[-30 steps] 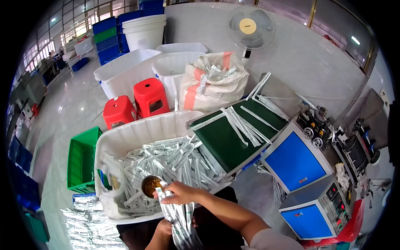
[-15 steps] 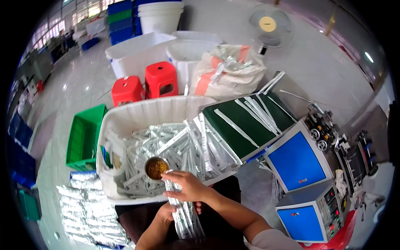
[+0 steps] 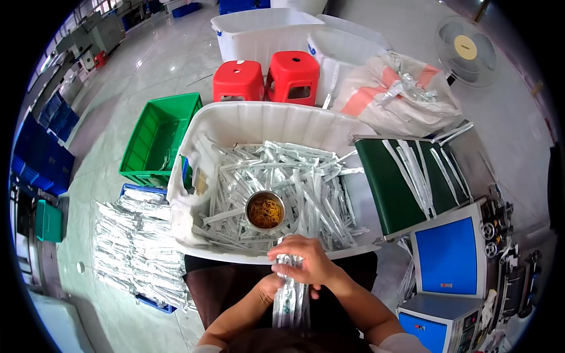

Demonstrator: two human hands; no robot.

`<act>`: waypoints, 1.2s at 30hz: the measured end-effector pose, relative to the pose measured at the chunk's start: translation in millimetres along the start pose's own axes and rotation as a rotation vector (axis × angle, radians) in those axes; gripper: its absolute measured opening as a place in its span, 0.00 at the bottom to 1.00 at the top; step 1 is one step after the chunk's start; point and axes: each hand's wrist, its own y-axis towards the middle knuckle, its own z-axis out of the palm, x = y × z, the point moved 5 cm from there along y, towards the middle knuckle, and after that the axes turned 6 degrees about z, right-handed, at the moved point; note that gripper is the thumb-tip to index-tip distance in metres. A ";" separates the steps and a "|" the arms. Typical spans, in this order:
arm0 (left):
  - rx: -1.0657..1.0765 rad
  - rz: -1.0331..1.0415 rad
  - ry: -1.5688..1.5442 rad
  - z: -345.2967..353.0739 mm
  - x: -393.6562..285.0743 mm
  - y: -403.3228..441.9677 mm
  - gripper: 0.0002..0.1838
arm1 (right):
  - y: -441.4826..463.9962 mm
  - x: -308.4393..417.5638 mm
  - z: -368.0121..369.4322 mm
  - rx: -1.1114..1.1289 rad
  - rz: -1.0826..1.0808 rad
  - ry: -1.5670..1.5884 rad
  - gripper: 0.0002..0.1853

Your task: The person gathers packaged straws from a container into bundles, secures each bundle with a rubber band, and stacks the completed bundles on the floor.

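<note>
At lower centre, the left hand (image 3: pixel 270 288) and right hand (image 3: pixel 307 260) wrap fingers round a bundle of silvery strips (image 3: pixel 291 306), seemingly to steady it, a bowl (image 3: pixel 283 216) of rubber bands (image 3: pixel 265 213) handy just above.

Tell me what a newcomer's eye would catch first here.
Probably the two red stools, side by side just beyond the white tub. Next, the metal cup of yellow bands, which stands out among the silver strips inside the tub. Nearest the viewer, the shiny bundle held in front of the person may draw the eye too.
</note>
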 end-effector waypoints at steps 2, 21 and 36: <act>-0.157 0.111 0.192 21.3 -12.4 -5.5 0.28 | 3.5 -24.7 7.6 0.018 0.039 0.082 0.08; -0.357 0.549 0.014 -29.7 -73.6 -64.9 0.24 | -13.1 -321.8 -30.9 -0.180 1.364 -0.522 0.19; -0.379 0.607 0.103 -11.8 -59.8 -71.4 0.20 | -63.2 -222.2 -24.7 -0.021 1.488 0.429 0.09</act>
